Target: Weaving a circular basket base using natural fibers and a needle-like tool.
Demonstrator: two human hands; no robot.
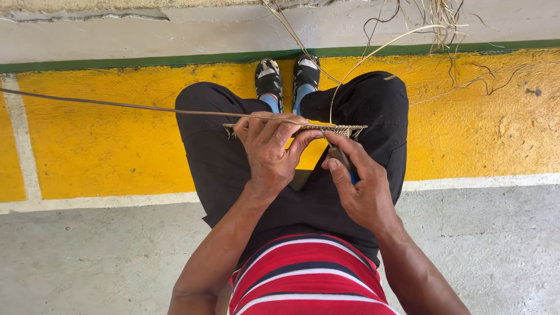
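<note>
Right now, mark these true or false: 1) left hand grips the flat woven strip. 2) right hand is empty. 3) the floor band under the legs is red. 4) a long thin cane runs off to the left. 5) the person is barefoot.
1) True: the left hand grips the flat woven straw-coloured strip from above.
2) False: the right hand holds a small blue-handled tool.
3) False: the painted floor band is yellow, edged green and white.
4) True: the long thin brown cane reaches the left frame edge.
5) False: black-and-white patterned shoes with blue socks are worn.
</note>
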